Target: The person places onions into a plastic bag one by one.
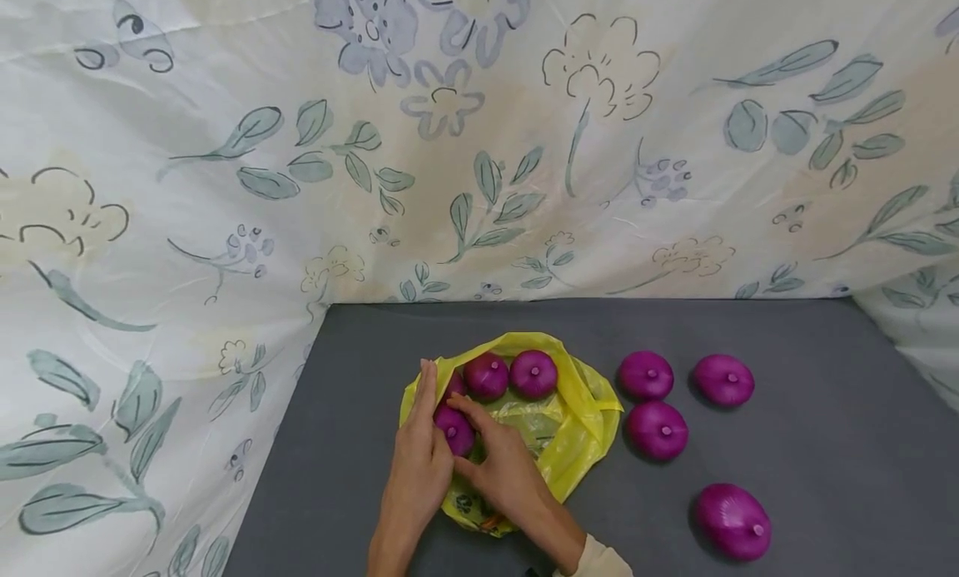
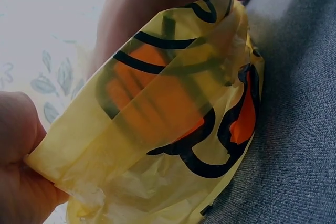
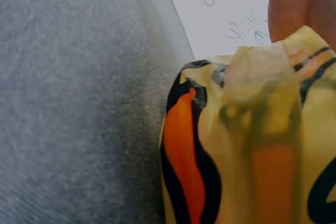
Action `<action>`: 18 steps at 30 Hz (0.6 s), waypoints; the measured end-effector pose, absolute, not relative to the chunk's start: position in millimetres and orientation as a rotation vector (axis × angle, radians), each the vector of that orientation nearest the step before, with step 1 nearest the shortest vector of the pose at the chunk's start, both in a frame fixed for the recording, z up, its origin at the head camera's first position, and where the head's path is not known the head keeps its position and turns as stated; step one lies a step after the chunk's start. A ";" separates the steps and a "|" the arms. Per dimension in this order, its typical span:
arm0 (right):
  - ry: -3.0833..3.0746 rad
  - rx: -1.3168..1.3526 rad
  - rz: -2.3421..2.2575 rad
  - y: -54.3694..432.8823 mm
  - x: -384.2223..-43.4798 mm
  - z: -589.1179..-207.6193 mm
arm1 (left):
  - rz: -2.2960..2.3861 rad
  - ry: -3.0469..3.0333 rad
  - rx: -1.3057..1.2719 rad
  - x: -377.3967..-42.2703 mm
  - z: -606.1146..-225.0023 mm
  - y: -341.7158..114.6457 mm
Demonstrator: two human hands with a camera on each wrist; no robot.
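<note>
A yellow plastic bag (image 1: pixel 592 410) lies with its mouth spread on the dark tabletop. My left hand (image 1: pixel 421 456) stands along the bag's left rim with long, extended fingers; in the left wrist view, the rim runs between the thumb and the rest of that hand (image 2: pixel 21 156). My right hand (image 1: pixel 509 473) reaches into the bag, thumb and fingers around a purple onion (image 1: pixel 454 431) near the left side. Two more onions, one darker (image 1: pixel 486 375) and one brighter (image 1: pixel 534 374), sit at the back inside, and another is partly hidden behind my fingers.
Right of the bag lie several purple onions: two close together, one behind (image 1: pixel 646 375) and one in front (image 1: pixel 657 430), one farther right (image 1: pixel 723 380), and one near the front (image 1: pixel 732 521). A floral cloth (image 1: pixel 524 186) hangs behind and beside the grey tabletop (image 1: pixel 322 444).
</note>
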State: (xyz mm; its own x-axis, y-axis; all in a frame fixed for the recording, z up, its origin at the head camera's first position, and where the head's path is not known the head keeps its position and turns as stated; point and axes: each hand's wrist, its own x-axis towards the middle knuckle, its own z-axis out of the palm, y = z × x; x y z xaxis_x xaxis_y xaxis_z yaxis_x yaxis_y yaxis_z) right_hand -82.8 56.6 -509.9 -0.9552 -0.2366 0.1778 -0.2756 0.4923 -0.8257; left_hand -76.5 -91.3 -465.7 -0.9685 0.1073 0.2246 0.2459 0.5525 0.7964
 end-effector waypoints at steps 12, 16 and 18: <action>-2.750 0.569 1.412 56.0 -77.4 -514.7 | -1.414 -2.628 -0.322 -76.9 -467.3 -87.6; -2.775 0.554 1.375 55.9 -75.3 -516.8 | -1.435 -2.629 -0.308 -75.3 -468.9 -87.0; -2.788 0.541 1.367 56.4 -74.0 -517.8 | -1.431 -2.639 -0.290 -74.2 -469.8 -87.4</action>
